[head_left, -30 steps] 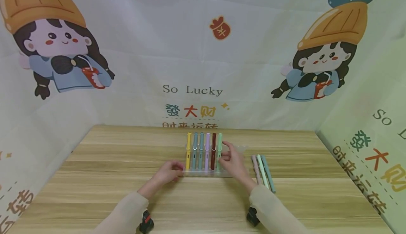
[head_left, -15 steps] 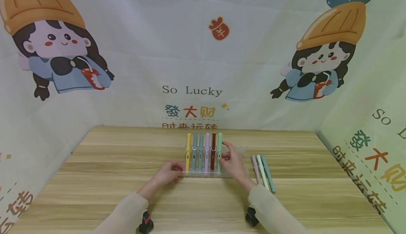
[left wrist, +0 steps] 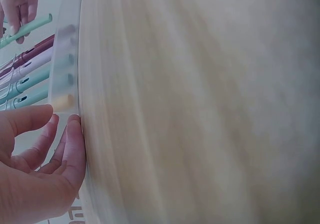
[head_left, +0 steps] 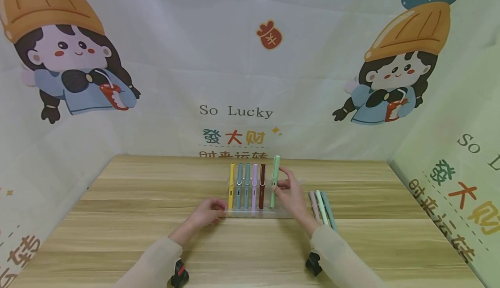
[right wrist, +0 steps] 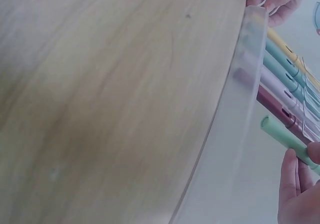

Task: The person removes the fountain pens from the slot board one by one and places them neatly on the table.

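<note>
Right of centre, the right hand (head_left: 291,194) pinches a slim pale-green plastic pen (head_left: 275,169) near-upright above the translucent plastic rack (right wrist: 225,149) the left hand (head_left: 211,211) holds.

Holder (right wrist: 230,134): translucent plastic, smooth, frosted look along front. Green pen (right wrist: 282,131): smooth plastic, soft satin sheen. Maroon pen (right wrist: 274,105): smooth plastic, faint gloss. Pen clips (head_left: 239,183): shiny, probably metal; view too soft to be certain. Table (head_left: 250,249): wood-grain top, smooth, low sheen. Backdrop (head_left: 187,62): printed cloth, matt, lightly creased. Sleeves (head_left: 152,260): matt cloth.
</note>
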The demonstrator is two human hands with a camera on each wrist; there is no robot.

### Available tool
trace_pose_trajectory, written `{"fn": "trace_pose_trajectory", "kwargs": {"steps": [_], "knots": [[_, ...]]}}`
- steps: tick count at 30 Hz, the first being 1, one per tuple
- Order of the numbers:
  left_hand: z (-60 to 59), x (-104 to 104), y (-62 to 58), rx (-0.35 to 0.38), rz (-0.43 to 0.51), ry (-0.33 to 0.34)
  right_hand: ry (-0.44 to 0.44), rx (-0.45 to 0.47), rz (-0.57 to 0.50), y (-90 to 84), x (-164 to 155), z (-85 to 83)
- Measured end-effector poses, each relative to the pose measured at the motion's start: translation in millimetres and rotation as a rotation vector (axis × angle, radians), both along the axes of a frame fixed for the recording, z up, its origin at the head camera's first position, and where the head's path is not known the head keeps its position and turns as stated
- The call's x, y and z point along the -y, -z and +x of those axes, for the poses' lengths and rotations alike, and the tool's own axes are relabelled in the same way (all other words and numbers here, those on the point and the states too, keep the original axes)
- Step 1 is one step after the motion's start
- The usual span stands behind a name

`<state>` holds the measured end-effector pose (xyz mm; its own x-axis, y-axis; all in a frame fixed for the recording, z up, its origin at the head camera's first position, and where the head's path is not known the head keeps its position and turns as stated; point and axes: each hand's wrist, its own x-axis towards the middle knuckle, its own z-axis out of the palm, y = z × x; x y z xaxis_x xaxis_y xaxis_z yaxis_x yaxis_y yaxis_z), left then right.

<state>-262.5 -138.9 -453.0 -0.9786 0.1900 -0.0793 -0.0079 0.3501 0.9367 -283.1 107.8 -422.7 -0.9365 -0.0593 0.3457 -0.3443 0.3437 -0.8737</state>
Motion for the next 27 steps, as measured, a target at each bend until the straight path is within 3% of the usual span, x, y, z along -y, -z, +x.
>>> {"fn": "trace_pose_trajectory", "kwargs": {"steps": [14,21,27], "knots": [[1.1,0.5,-1.4,0.002,-0.003,-0.007,-0.005,0.046,0.045,-2.5,-26.3,3.5],[2.0,1.3,-2.9,-0.007,-0.001,0.007,-0.044,0.092,0.041,-33.5,-33.6,27.8],[1.4,0.7,-1.7,-0.004,-0.001,0.0,-0.085,0.081,0.023,-21.1,-55.3,17.9]]}}
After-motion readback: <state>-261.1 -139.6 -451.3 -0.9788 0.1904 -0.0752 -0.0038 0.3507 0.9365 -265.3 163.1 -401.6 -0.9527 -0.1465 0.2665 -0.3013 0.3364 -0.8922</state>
